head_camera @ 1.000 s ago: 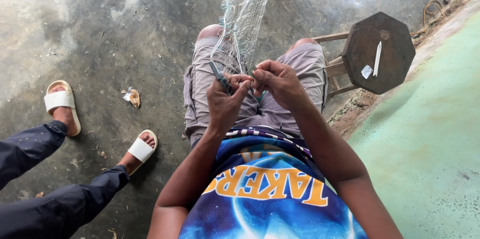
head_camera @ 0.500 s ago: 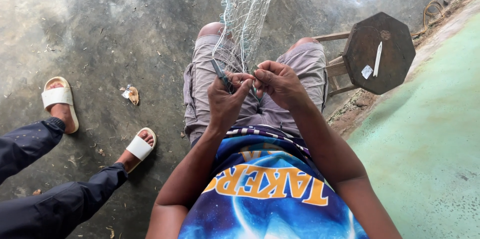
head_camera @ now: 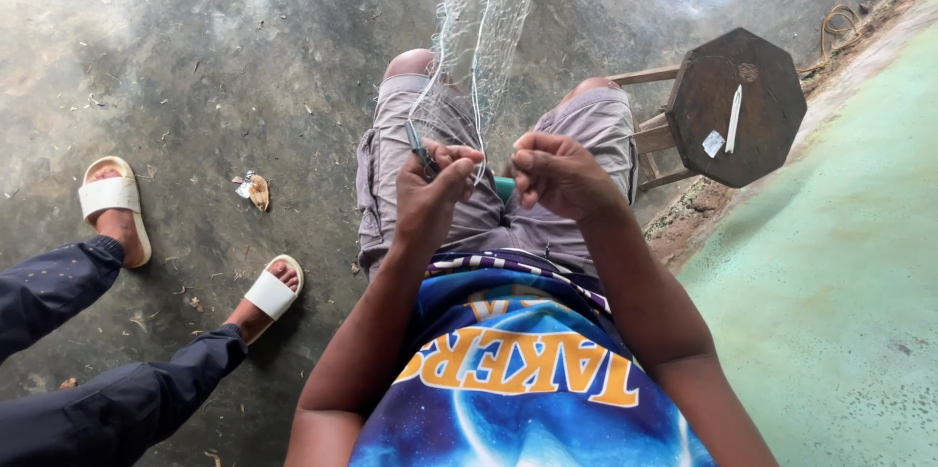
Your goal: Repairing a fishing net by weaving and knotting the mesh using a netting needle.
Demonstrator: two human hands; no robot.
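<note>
Head view, left hand [head_camera: 428, 195], right hand [head_camera: 555, 174], net [head_camera: 484, 18]

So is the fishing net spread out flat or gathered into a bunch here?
Gathered. The fishing net hangs as a narrow bunched column down to the left hand and right hand over the lap.

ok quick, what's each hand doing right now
Left hand: closed, pinching a thin dark netting needle and the fishing net.
Right hand: closed in a loose fist on net twine.
</note>
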